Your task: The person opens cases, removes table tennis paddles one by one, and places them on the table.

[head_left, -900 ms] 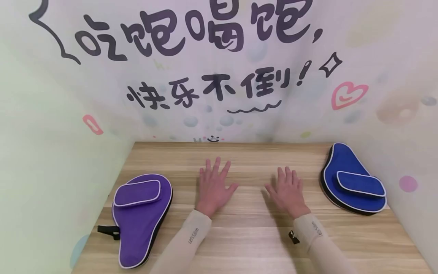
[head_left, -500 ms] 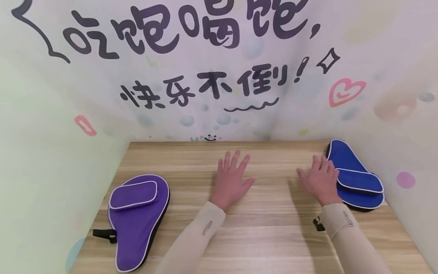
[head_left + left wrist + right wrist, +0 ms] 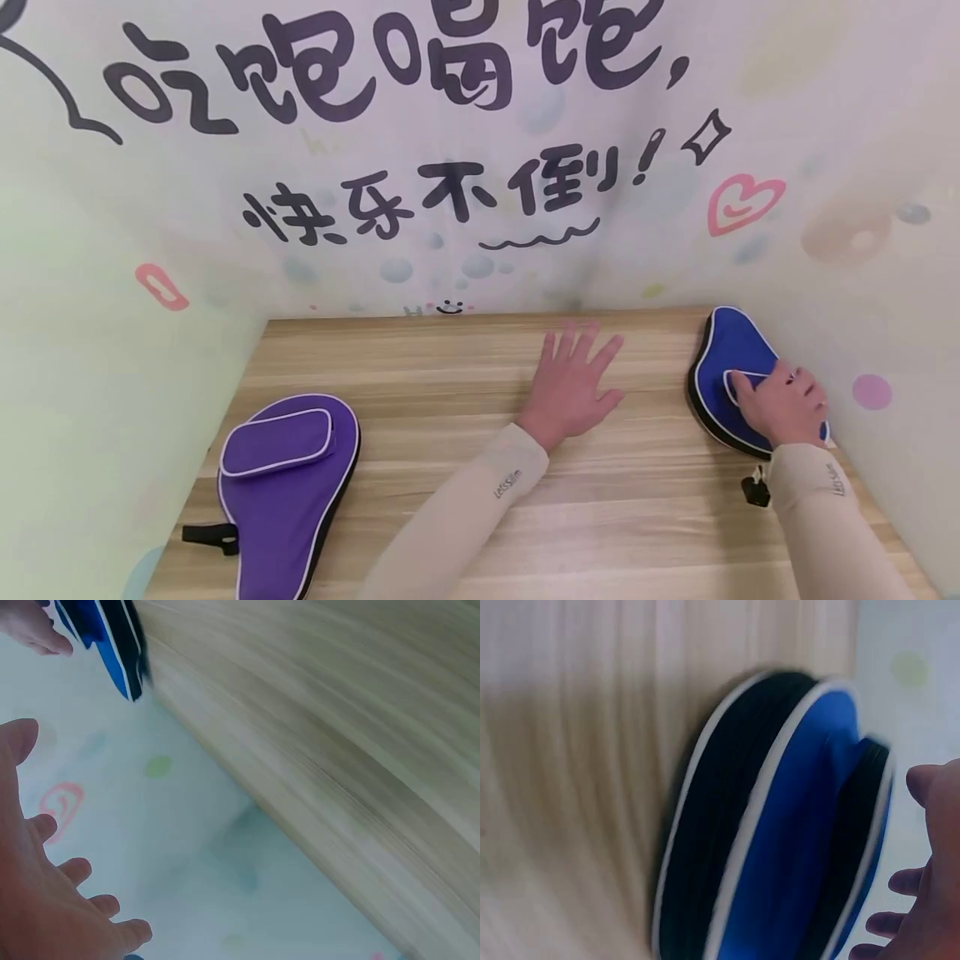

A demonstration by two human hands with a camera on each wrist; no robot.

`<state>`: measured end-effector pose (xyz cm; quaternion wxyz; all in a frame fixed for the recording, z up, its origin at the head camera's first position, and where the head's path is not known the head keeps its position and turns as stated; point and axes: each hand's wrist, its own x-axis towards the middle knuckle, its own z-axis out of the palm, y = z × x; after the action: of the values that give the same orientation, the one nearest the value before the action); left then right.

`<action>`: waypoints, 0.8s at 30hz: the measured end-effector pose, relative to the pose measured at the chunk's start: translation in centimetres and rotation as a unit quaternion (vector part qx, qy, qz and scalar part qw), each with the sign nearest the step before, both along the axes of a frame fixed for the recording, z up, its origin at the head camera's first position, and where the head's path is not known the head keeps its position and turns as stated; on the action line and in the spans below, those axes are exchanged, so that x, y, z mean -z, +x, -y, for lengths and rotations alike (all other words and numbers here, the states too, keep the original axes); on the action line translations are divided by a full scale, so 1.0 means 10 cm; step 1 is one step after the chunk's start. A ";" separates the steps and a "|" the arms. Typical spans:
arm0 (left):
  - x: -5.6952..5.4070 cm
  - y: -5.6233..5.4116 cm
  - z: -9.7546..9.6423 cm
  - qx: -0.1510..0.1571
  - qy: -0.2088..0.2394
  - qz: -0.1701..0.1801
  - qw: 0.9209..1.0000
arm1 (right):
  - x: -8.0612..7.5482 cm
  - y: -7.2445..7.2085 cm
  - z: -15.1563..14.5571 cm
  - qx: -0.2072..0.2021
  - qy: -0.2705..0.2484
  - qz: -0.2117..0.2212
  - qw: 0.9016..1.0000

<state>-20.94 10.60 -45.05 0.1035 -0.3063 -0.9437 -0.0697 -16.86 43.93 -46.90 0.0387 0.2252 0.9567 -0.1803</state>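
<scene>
Backdrop: a pale back wall [image 3: 615, 279] is rising behind the table, carrying dark handwritten-style lettering [image 3: 457, 190] and, toward the right, a pink heart outline [image 3: 745, 206].
Tabletop: a wood-grain surface [image 3: 465, 533] is running back to the wall's foot.
Right-hand grip: the right hand [image 3: 787, 408] is grasping nothing; its fingers are bending loosely above the blue case [image 3: 738, 337], and the right wrist view is showing a gap between thumb and case.
Blue case: it is lying flat at the right end of the tabletop, beneath the right hand, its narrow end pointing toward the back wall, its rounded end sitting near the right side wall [image 3: 907, 317].
Blue case details: white piping is edging it, black sides are showing, and a raised pocket [image 3: 847, 847] is standing out from its face, partly hidden by the hand in the head view.
Left-hand grip: the left hand [image 3: 567, 392] is holding nothing, spreading its fingers over the far middle of the table, well apart from both cases.
Sleeves: beige cuffs with small dark print are covering both wrists.
Purple case: a purple case [image 3: 281, 517] is lying at the left, rounded end toward the back wall, narrow end running out of frame.
Strap: a black strap [image 3: 212, 535] is sticking out from its left edge.
</scene>
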 end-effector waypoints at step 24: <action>0.21 0.26 -1.28 0.135 -0.114 0.017 0.984 | 0.06 0.19 -0.29 0.053 -0.045 0.047 0.996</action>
<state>-18.30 23.43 -47.18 0.0419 -0.4391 -0.8972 0.0197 -14.96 46.81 -47.50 0.0838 0.2817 0.9315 -0.2143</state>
